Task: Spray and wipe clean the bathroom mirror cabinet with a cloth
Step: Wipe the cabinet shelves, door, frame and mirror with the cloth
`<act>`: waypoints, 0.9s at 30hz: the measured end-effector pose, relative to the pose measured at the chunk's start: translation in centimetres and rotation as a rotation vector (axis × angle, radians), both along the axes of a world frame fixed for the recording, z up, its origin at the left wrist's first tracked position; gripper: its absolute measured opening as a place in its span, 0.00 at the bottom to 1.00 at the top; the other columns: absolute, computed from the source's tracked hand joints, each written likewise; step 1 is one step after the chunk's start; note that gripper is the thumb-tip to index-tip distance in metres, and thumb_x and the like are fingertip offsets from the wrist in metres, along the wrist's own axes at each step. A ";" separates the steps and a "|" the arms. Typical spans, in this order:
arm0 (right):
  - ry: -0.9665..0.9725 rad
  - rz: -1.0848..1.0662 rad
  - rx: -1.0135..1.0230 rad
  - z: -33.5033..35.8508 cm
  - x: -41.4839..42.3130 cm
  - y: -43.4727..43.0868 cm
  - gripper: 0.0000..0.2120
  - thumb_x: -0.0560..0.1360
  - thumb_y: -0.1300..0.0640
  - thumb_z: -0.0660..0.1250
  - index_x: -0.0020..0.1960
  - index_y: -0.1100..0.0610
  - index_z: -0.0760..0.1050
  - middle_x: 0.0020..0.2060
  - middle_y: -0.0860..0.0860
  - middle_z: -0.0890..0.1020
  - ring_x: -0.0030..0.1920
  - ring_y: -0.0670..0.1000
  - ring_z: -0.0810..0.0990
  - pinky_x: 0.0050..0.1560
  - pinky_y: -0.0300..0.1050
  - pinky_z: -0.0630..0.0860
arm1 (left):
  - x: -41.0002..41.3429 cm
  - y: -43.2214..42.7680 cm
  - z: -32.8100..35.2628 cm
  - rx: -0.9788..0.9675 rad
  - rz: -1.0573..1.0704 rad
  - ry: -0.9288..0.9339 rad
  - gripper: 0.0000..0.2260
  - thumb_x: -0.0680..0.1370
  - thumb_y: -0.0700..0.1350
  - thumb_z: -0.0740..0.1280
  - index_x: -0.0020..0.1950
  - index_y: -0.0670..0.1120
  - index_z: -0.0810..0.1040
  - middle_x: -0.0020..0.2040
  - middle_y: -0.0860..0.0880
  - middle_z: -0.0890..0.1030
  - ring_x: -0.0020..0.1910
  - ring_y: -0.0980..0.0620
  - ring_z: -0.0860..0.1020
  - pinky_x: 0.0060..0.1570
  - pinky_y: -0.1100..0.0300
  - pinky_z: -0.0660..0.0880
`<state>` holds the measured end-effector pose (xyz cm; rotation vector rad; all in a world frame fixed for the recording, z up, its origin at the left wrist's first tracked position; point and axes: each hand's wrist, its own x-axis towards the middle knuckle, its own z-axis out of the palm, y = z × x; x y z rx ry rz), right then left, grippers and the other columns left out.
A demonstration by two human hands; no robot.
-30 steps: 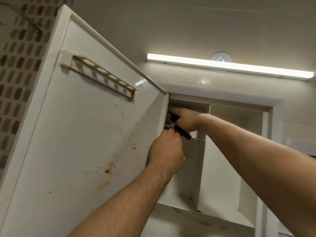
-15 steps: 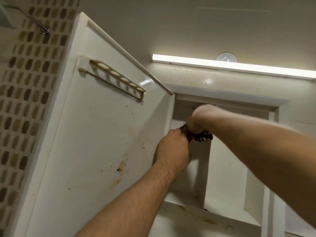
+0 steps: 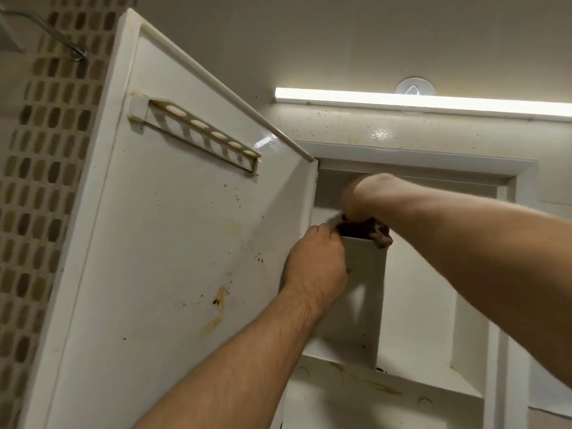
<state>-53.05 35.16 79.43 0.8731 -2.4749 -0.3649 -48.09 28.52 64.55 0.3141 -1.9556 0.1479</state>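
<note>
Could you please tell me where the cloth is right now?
In the head view, the dark cloth lies right of centre on the top edge of the cabinet's divider panel, under the right hand, with the left hand at its left end.

A long strip light (image 3: 418, 103) is glowing across the upper right of the frame, casting glare onto the glossy, brown-speckled cream panel (image 3: 433, 131) just beneath it. A round white fitting (image 3: 413, 88) is peeking out above the light. Plain beige ceiling (image 3: 309, 32) is filling the top. Brown-and-tan mosaic tiling (image 3: 40, 196) is running down the left edge, a metal hook (image 3: 66, 46) jutting out at upper left.
</note>
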 end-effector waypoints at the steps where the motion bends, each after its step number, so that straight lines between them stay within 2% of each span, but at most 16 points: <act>1: 0.136 -0.039 0.096 -0.7 0.3 -0.3 0.09 0.78 0.50 0.70 0.54 0.53 0.82 0.49 0.52 0.83 0.49 0.55 0.81 0.45 0.49 0.79 | -0.1 -0.1 -0.1 0.002 0.001 0.009 0.25 0.76 0.55 0.73 0.69 0.45 0.75 0.62 0.48 0.77 0.60 0.49 0.73 0.59 0.57 0.74; 3: 0.336 -0.002 0.142 -2.5 0.1 -0.6 0.12 0.80 0.52 0.67 0.61 0.55 0.80 0.57 0.55 0.82 0.54 0.57 0.81 0.46 0.50 0.78 | -0.1 0.0 -0.1 -0.005 -0.001 0.003 0.25 0.76 0.53 0.73 0.70 0.44 0.74 0.63 0.47 0.76 0.61 0.49 0.73 0.59 0.57 0.74; 4: 0.308 0.034 0.111 -2.8 -0.1 -0.3 0.12 0.82 0.52 0.63 0.61 0.57 0.80 0.57 0.55 0.82 0.53 0.57 0.81 0.47 0.50 0.78 | -0.2 0.1 -0.1 -0.006 0.001 0.003 0.25 0.76 0.51 0.72 0.70 0.44 0.74 0.62 0.47 0.76 0.61 0.49 0.73 0.58 0.57 0.73; 6: 0.156 0.091 0.079 -2.7 -0.5 0.6 0.15 0.84 0.49 0.58 0.57 0.56 0.80 0.48 0.53 0.82 0.44 0.53 0.80 0.47 0.48 0.77 | -0.2 0.0 -0.1 -0.004 0.021 0.010 0.23 0.75 0.48 0.72 0.68 0.44 0.74 0.61 0.47 0.77 0.60 0.48 0.73 0.57 0.57 0.73; 7: 0.126 0.082 0.077 -2.7 -0.5 0.9 0.16 0.85 0.47 0.56 0.55 0.54 0.79 0.46 0.52 0.82 0.43 0.52 0.80 0.48 0.47 0.77 | -0.2 0.1 -0.1 0.000 0.023 0.007 0.22 0.75 0.48 0.72 0.67 0.44 0.74 0.60 0.47 0.77 0.59 0.48 0.73 0.57 0.57 0.73; 8: 0.197 0.059 0.089 -2.6 -0.5 1.1 0.17 0.85 0.46 0.55 0.56 0.53 0.79 0.49 0.52 0.82 0.46 0.53 0.80 0.51 0.48 0.76 | -0.2 0.2 -0.1 0.002 0.020 0.005 0.22 0.75 0.47 0.71 0.67 0.43 0.74 0.60 0.47 0.77 0.59 0.48 0.73 0.57 0.58 0.72; 10: 0.419 -0.001 0.129 -3.0 -0.3 0.9 0.19 0.85 0.45 0.53 0.65 0.52 0.77 0.62 0.55 0.79 0.59 0.56 0.78 0.59 0.51 0.71 | -0.3 0.1 -0.3 0.005 0.018 0.009 0.21 0.76 0.47 0.71 0.68 0.44 0.74 0.61 0.47 0.76 0.60 0.49 0.73 0.58 0.59 0.72; 11: 0.445 -0.038 0.143 -3.4 -0.4 0.7 0.20 0.85 0.45 0.53 0.68 0.53 0.76 0.65 0.56 0.77 0.62 0.56 0.76 0.60 0.51 0.70 | -0.3 0.1 -0.3 0.007 0.008 0.001 0.21 0.76 0.45 0.70 0.69 0.44 0.74 0.61 0.48 0.76 0.61 0.49 0.73 0.58 0.59 0.72; 12: 0.434 -0.073 0.171 -3.6 -0.4 0.6 0.19 0.85 0.45 0.55 0.68 0.51 0.76 0.64 0.55 0.77 0.61 0.56 0.76 0.57 0.49 0.70 | -0.3 0.0 -0.2 0.011 -0.002 -0.007 0.21 0.76 0.44 0.69 0.69 0.44 0.74 0.62 0.48 0.76 0.61 0.49 0.72 0.57 0.59 0.72; 15: 0.233 -0.093 0.195 -2.9 0.8 0.5 0.10 0.82 0.49 0.63 0.54 0.49 0.82 0.46 0.49 0.83 0.43 0.50 0.81 0.43 0.45 0.74 | 0.1 -0.1 0.0 0.021 -0.003 -0.026 0.23 0.77 0.52 0.71 0.69 0.46 0.73 0.62 0.49 0.75 0.62 0.50 0.72 0.58 0.58 0.73; 17: 0.045 0.000 0.149 -2.5 1.1 0.1 0.11 0.83 0.53 0.61 0.52 0.54 0.81 0.41 0.50 0.82 0.39 0.51 0.81 0.46 0.47 0.80 | 0.4 0.0 0.0 0.043 -0.012 -0.026 0.22 0.76 0.51 0.72 0.67 0.46 0.73 0.60 0.50 0.75 0.61 0.50 0.73 0.57 0.58 0.73; 19: 0.054 0.076 0.075 -2.5 0.7 0.5 0.15 0.84 0.49 0.57 0.57 0.56 0.79 0.44 0.53 0.81 0.43 0.53 0.81 0.51 0.48 0.79 | 0.4 0.1 -0.1 0.040 -0.010 -0.030 0.22 0.75 0.43 0.69 0.68 0.45 0.73 0.61 0.48 0.75 0.61 0.49 0.72 0.57 0.58 0.72; 22: 0.385 0.016 0.016 -3.3 -0.8 1.8 0.24 0.83 0.45 0.51 0.70 0.57 0.74 0.65 0.59 0.77 0.63 0.59 0.77 0.65 0.53 0.69 | 0.0 -0.1 -0.1 0.010 -0.011 -0.038 0.26 0.75 0.43 0.67 0.73 0.43 0.71 0.64 0.47 0.74 0.63 0.49 0.71 0.59 0.59 0.71; 23: 0.406 -0.021 0.044 -3.6 -0.9 1.7 0.24 0.84 0.45 0.50 0.71 0.57 0.73 0.67 0.60 0.75 0.64 0.60 0.76 0.67 0.54 0.67 | -0.1 -0.2 -0.1 0.007 -0.005 -0.041 0.26 0.75 0.44 0.68 0.74 0.43 0.70 0.64 0.47 0.74 0.63 0.49 0.70 0.60 0.59 0.70; 24: 0.377 -0.031 0.071 -3.7 -0.7 1.4 0.22 0.84 0.46 0.51 0.69 0.56 0.75 0.65 0.59 0.76 0.62 0.59 0.77 0.66 0.54 0.68 | -0.1 -0.2 -0.1 0.011 -0.004 -0.043 0.27 0.76 0.44 0.68 0.74 0.43 0.70 0.64 0.48 0.74 0.64 0.49 0.70 0.61 0.59 0.70; 27: 0.094 0.088 0.056 -3.2 -0.4 0.0 0.11 0.84 0.54 0.58 0.54 0.56 0.78 0.46 0.53 0.80 0.44 0.53 0.79 0.49 0.47 0.75 | 0.2 0.1 -0.1 0.051 -0.022 -0.040 0.23 0.75 0.45 0.70 0.69 0.45 0.73 0.62 0.48 0.75 0.61 0.49 0.71 0.59 0.58 0.72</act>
